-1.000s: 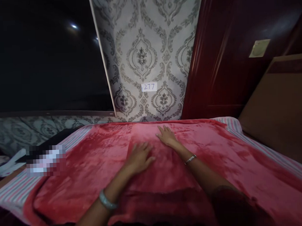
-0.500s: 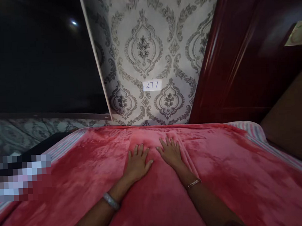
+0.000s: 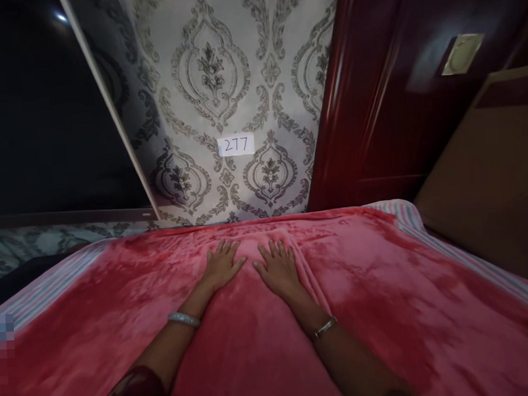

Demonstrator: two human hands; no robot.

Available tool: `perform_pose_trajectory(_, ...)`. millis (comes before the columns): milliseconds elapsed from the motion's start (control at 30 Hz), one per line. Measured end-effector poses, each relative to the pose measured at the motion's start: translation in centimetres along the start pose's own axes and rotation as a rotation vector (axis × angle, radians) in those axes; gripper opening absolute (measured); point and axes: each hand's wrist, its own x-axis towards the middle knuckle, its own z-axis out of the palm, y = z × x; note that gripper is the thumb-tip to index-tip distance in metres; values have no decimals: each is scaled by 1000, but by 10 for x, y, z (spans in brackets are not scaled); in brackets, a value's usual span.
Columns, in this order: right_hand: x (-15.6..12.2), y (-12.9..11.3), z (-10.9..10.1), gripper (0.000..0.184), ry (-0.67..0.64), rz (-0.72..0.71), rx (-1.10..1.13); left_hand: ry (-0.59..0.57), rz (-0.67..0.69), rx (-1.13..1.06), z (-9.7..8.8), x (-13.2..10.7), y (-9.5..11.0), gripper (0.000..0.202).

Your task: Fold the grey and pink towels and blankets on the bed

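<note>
A plush red and pink blanket spreads across the surface before me, with a few raised folds beside my right wrist. My left hand lies flat on it near the far edge, fingers spread. Just to its right, my right hand also presses palm down on the blanket, its fingers apart. Neither hand grips anything. A pale bangle circles the left wrist, and a thin metal bracelet the right.
Striped cloth shows from under the blanket at both sides. Behind stands a patterned wall bearing a paper label marked 277. A dark screen is at left; a dark red wooden door or panel and a brown box-like object are at right.
My left hand has slid forward along the blanket, now about level with the right. Both hands stay flat. The view has turned somewhat to the right.
</note>
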Motion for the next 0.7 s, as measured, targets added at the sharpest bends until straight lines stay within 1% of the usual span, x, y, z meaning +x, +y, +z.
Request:
perform_pose_trajectory(67,0,-1,0,64,-10,8,11,-13,8,4,1,0,-1,66)
perform_pose_trajectory(133,0,-3,-4,63,-16,18,17,-41,15,14,-5,1,0,67)
perform_pose_trajectory(233,-1,-7,-19,62,-40,23,14,-133,5,18,-26,0,6,67)
perform_pose_trajectory(300,-7,-8,-34,61,-102,7,2,-186,1,19,-44,-10,14,66)
perform_pose_trajectory(367,-23,-5,-48,60,-158,-16,-14,-171,36,15,-58,-33,25,65)
perform_pose_trajectory(433,-52,1,-58,62,-157,-56,-39,-122,132,1,-66,-72,38,64)
perform_pose_trajectory(467,-71,4,-61,64,-138,-88,-55,-98,197,-7,-66,-95,45,64)
perform_pose_trajectory(533,-112,12,-60,68,-108,-166,-89,-59,327,-16,-57,-142,56,65)
perform_pose_trajectory(600,-148,20,-51,67,-99,-207,-117,-32,394,-15,-38,-179,65,68)
perform_pose_trajectory(633,-161,24,-46,66,-101,-204,-128,-23,400,-11,-28,-192,68,69)
perform_pose_trajectory(700,-174,30,-37,62,-97,-184,-143,-20,379,4,-10,-203,73,67)
